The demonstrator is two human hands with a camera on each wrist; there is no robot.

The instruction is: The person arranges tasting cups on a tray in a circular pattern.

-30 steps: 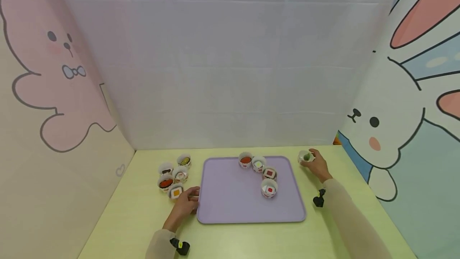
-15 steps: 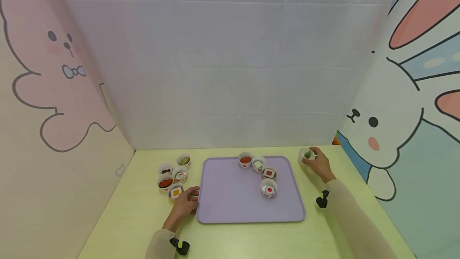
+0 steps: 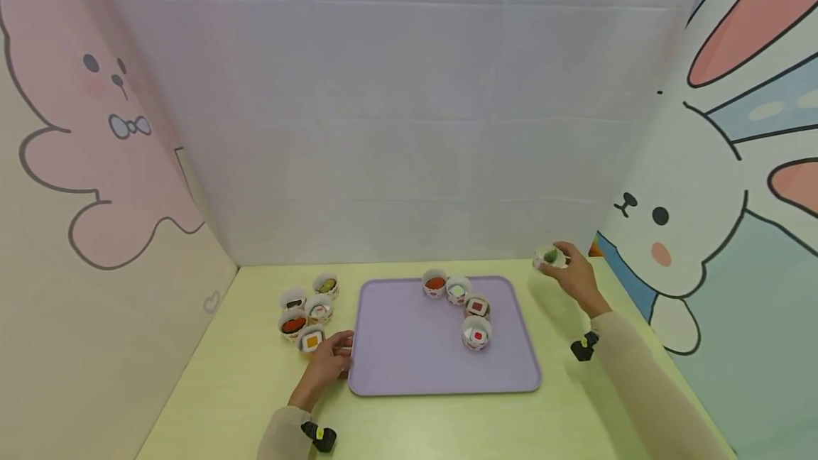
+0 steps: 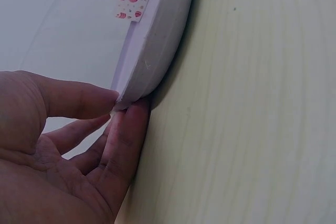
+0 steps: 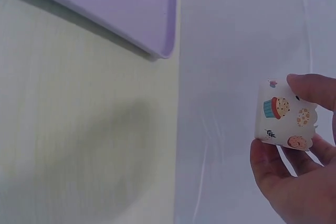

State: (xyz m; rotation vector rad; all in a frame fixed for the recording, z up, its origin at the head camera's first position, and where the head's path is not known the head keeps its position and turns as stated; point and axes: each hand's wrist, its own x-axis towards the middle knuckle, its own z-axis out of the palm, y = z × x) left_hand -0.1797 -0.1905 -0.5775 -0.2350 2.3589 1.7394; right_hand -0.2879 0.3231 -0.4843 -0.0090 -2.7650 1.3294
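Note:
My right hand grips a small white paper cup, raised above the table right of the tray. Something green shows inside it. In the right wrist view, cupcakes and cookies are printed on the cup's wall, held between thumb and fingers. My left hand is at the left side of the lilac tray. Up close in the left wrist view, its thumb and fingers pinch the tray's rim. Several paper cups with sushi-like pieces stand in a bent row on the tray's right half.
More paper cups with red, orange, white and green contents cluster on the pale table, left of the tray and close to my left hand. A white sheet backs the table. Cartoon-printed panels flank both sides.
My right hand has lifted the paper cup up off the table and slightly to the right. The left hand stays on the tray's edge.

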